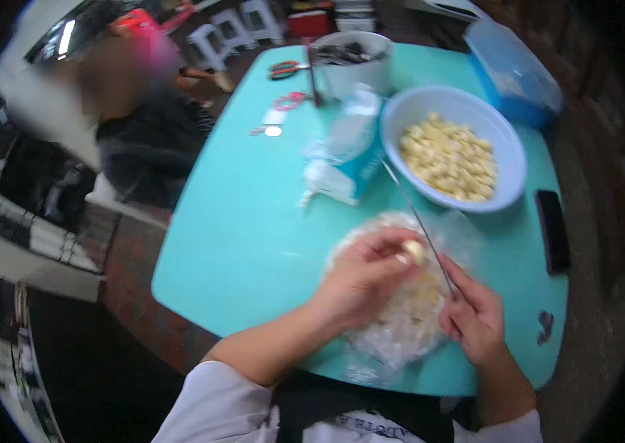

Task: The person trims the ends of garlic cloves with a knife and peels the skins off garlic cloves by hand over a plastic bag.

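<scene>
Turquoise tabletop (224, 258), worker seated at its near edge. The left hand (371, 269) pinches a pale piece (416, 252) over crumpled clear plastic (393, 347); the right hand (476, 310) grips a knife (414, 214), blade beside the piece. Beyond, a pale-blue basin (517, 159) holds similar pieces (449, 159).

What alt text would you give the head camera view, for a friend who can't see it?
A person's left hand holds a small pale piece, possibly garlic, close to the thin-bladed knife in their right hand, above crumpled clear plastic. Beyond, on a turquoise table, sits a light blue basin of similar pieces, with a dark phone nearby.
</scene>
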Demonstrator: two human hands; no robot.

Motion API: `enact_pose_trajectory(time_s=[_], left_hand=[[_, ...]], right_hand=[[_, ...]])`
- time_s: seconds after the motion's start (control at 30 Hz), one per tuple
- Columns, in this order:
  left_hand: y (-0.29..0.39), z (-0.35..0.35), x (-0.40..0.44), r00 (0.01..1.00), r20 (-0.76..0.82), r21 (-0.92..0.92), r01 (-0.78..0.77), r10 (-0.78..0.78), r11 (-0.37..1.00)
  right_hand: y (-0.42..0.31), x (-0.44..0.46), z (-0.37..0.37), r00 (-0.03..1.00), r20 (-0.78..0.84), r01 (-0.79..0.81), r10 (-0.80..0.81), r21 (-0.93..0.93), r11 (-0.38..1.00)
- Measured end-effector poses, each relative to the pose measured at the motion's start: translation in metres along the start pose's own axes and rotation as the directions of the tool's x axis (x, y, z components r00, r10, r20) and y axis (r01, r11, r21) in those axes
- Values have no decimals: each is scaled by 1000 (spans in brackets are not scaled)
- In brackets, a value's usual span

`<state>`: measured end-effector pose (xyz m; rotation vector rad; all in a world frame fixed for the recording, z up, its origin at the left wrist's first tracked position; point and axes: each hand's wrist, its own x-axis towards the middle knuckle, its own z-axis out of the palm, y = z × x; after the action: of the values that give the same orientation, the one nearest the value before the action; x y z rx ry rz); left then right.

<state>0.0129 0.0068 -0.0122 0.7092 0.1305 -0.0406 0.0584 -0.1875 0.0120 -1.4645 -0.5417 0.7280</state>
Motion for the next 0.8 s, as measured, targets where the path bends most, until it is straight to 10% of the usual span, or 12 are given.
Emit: enact_pose_trajectory(time_s=[0.8], left_hand=[[-5, 5, -8, 1000, 30, -45, -3, 5, 999]], right_hand=[[-2, 0, 14, 987, -44, 140, -152, -208, 968]])
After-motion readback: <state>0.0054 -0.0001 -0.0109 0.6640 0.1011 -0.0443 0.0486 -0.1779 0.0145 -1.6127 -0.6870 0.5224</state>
